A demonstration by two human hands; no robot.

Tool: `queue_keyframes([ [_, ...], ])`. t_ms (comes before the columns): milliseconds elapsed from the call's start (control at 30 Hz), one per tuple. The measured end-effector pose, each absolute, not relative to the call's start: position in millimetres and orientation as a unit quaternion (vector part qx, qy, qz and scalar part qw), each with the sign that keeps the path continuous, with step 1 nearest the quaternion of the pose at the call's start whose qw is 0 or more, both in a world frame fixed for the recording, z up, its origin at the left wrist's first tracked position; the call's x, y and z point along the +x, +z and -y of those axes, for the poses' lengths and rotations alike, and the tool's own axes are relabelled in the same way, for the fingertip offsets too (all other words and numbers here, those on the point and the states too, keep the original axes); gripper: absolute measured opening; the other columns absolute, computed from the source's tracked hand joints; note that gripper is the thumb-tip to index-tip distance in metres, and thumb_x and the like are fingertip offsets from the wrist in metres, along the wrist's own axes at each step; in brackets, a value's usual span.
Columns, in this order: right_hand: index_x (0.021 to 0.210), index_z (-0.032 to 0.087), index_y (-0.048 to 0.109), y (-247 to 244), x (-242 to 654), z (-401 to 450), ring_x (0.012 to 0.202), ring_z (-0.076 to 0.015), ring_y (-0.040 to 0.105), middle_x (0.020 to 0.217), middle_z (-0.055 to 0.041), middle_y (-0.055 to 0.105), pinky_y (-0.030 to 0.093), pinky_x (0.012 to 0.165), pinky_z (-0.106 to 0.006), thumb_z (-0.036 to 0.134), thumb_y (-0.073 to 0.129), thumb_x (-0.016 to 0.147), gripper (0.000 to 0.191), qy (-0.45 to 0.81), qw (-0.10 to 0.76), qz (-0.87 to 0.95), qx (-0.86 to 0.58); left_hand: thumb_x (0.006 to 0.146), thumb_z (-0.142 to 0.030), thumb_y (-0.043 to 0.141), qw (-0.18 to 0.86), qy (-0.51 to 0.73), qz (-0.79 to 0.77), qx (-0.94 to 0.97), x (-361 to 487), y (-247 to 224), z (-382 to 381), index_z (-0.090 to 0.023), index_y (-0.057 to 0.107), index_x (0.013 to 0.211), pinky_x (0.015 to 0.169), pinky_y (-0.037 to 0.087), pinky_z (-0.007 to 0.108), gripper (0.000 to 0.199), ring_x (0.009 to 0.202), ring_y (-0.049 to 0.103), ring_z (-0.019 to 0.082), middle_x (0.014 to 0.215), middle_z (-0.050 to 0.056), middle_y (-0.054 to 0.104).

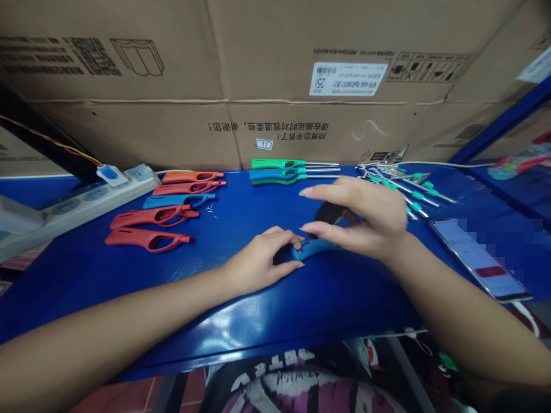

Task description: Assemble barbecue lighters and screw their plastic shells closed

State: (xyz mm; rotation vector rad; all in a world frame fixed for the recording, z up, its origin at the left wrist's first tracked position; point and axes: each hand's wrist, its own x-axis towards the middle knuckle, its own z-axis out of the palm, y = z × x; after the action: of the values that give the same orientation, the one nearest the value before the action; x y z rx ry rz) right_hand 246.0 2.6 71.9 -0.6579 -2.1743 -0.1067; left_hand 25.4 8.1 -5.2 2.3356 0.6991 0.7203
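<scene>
My left hand [267,255] is closed at the table's middle, its fingertips and thumb on one end of a blue lighter handle [316,247] that lies on the table. A small metal piece [304,243] shows at the fingertips. Just right of it and higher, my right hand [365,215] is closed around a rounded black object [329,213]. Its kind I cannot make out, as the fingers cover much of it. Part of the blue handle is hidden below my right hand.
On the left lie several red lighter handles [146,236], a blue handle [178,200] and small screws [209,209] beside a power strip [92,198]. Lighters with metal tubes [275,175] lie at the back. Loose tube parts [413,192] and a phone [480,261] are at right. A cardboard sheet [172,135] stands behind.
</scene>
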Motion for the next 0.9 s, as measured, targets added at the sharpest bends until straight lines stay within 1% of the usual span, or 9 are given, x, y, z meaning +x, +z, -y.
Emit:
queue_keyframes([
  [67, 0.13, 0.021, 0.063, 72.5, 245.5, -2.0, 0.071, -0.0145, 0.068, 0.094, -0.0046, 0.075, 0.058, 0.075, -0.029, 0.042, 0.055, 0.1, 0.037, -0.055, 0.415, 0.868, -0.268, 0.09, -0.027, 0.072, 0.296, 0.268, -0.262, 0.878, 25.5, -5.0, -8.0, -0.021, 0.059, 0.104, 0.096, 0.051, 0.034, 0.02, 0.107, 0.065, 0.021, 0.109, 0.003, 0.07],
  [167, 0.146, 0.022, 0.049, 73.4, 243.3, -0.5, 0.074, -0.013, 0.069, 0.116, -0.0074, 0.073, 0.059, 0.074, -0.03, 0.033, 0.037, 0.107, 0.043, 0.023, 0.405, 0.866, -0.292, 0.09, -0.027, 0.073, 0.305, 0.263, -0.268, 0.875, 25.7, -4.4, -7.8, -0.021, 0.059, 0.102, 0.095, 0.051, 0.034, 0.02, 0.106, 0.065, 0.021, 0.109, 0.003, 0.07],
  [300, 0.129, 0.023, 0.064, 72.9, 242.1, -1.1, 0.072, -0.0137, 0.069, 0.101, -0.0039, 0.076, 0.059, 0.071, -0.027, 0.037, 0.06, 0.098, 0.034, -0.012, 0.443, 0.854, -0.274, 0.089, -0.026, 0.074, 0.301, 0.265, -0.269, 0.876, 25.9, -4.0, -7.6, -0.021, 0.059, 0.103, 0.097, 0.051, 0.035, 0.021, 0.108, 0.065, 0.021, 0.109, 0.003, 0.07],
  [367, 0.13, 0.023, 0.064, 72.1, 242.8, -2.3, 0.072, -0.0143, 0.07, 0.104, -0.0051, 0.076, 0.059, 0.074, -0.029, 0.037, 0.058, 0.099, 0.034, -0.029, 0.445, 0.853, -0.272, 0.089, -0.026, 0.073, 0.303, 0.267, -0.265, 0.875, 26.0, -3.7, -7.5, -0.021, 0.059, 0.104, 0.097, 0.051, 0.035, 0.021, 0.109, 0.065, 0.021, 0.109, 0.004, 0.07],
  [467, 0.145, 0.024, 0.051, 70.9, 243.7, -3.7, 0.073, -0.0133, 0.071, 0.117, -0.0069, 0.073, 0.06, 0.071, -0.029, 0.032, 0.039, 0.106, 0.042, 0.033, 0.421, 0.856, -0.298, 0.09, -0.027, 0.073, 0.308, 0.267, -0.267, 0.873, 26.0, -3.5, -7.5, -0.02, 0.059, 0.103, 0.096, 0.052, 0.034, 0.02, 0.108, 0.066, 0.02, 0.108, 0.003, 0.07],
  [633, 0.126, 0.023, 0.067, 71.5, 244.6, -5.0, 0.076, -0.0161, 0.072, 0.105, -0.0055, 0.077, 0.061, 0.072, -0.029, 0.039, 0.063, 0.096, 0.035, -0.027, 0.448, 0.847, -0.284, 0.089, -0.026, 0.073, 0.307, 0.269, -0.262, 0.874, 25.8, -4.3, -7.7, -0.021, 0.06, 0.105, 0.099, 0.051, 0.034, 0.021, 0.111, 0.065, 0.02, 0.111, 0.003, 0.07],
  [767, 0.147, 0.025, 0.05, 74.1, 245.9, -3.6, 0.071, -0.0125, 0.07, 0.118, -0.0057, 0.074, 0.061, 0.068, -0.029, 0.033, 0.039, 0.106, 0.043, 0.063, 0.42, 0.853, -0.304, 0.09, -0.028, 0.073, 0.307, 0.268, -0.264, 0.874, 25.8, -4.2, -8.2, -0.02, 0.06, 0.104, 0.096, 0.052, 0.034, 0.021, 0.107, 0.066, 0.02, 0.109, 0.003, 0.07],
  [833, 0.14, 0.026, 0.058, 75.0, 247.2, -3.6, 0.065, -0.0118, 0.069, 0.11, -0.0034, 0.076, 0.061, 0.064, -0.028, 0.035, 0.049, 0.104, 0.039, 0.063, 0.43, 0.847, -0.306, 0.089, -0.027, 0.073, 0.305, 0.267, -0.265, 0.875, 25.9, -3.8, -8.2, -0.02, 0.06, 0.104, 0.096, 0.052, 0.034, 0.021, 0.107, 0.066, 0.02, 0.108, 0.003, 0.07],
  [900, 0.126, 0.025, 0.069, 75.7, 248.3, -4.4, 0.069, -0.014, 0.07, 0.103, -0.003, 0.078, 0.061, 0.068, -0.029, 0.039, 0.064, 0.096, 0.033, 0.013, 0.45, 0.841, -0.3, 0.089, -0.027, 0.074, 0.305, 0.267, -0.266, 0.875, 26.0, -3.5, -8.1, -0.02, 0.061, 0.104, 0.097, 0.051, 0.034, 0.021, 0.11, 0.065, 0.02, 0.11, 0.004, 0.07],
])
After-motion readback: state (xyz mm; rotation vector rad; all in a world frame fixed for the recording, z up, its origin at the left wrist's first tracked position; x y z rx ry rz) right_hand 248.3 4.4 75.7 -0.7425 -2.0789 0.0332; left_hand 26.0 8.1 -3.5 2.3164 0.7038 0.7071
